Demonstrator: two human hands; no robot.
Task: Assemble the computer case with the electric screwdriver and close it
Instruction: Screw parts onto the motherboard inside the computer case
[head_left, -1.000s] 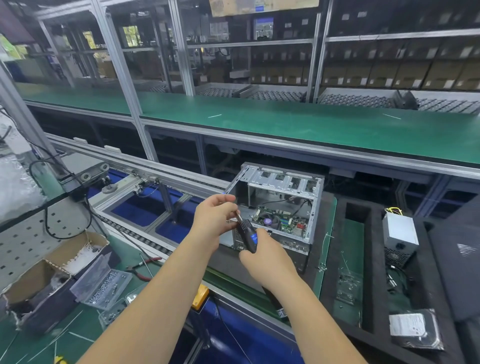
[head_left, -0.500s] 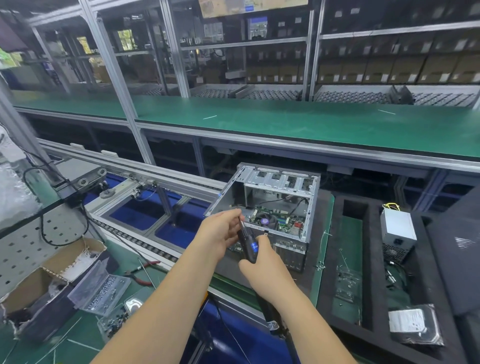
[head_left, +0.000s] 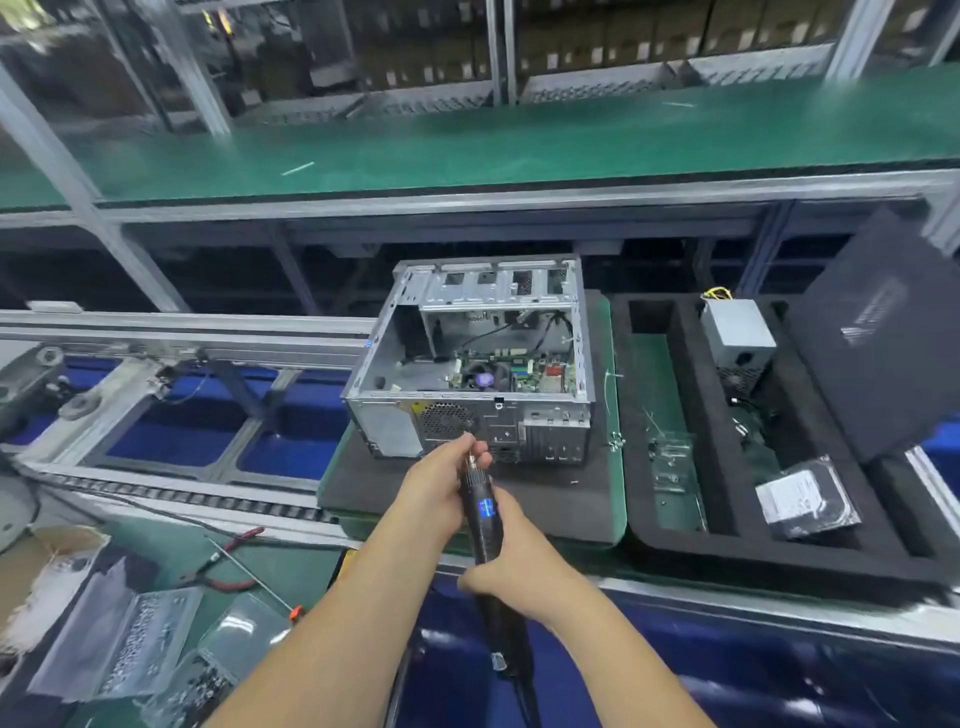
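Centre frame, the case (head_left: 470, 358) sat open-topped on a black pad (head_left: 545, 499), bare pad in front of it, motherboard showing inside. Just below, the right hand (head_left: 514, 566) gripped the screwdriver (head_left: 483, 514); the left hand (head_left: 441, 488) pinched its tip. Green bench (head_left: 519, 140) ran behind, foam tray (head_left: 675, 551) right.

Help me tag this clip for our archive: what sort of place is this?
Most likely an electronics assembly line. An open computer case sits on a foam pad beside a roller conveyor, a foam tray holds a power supply, and both hands hold an electric screwdriver.
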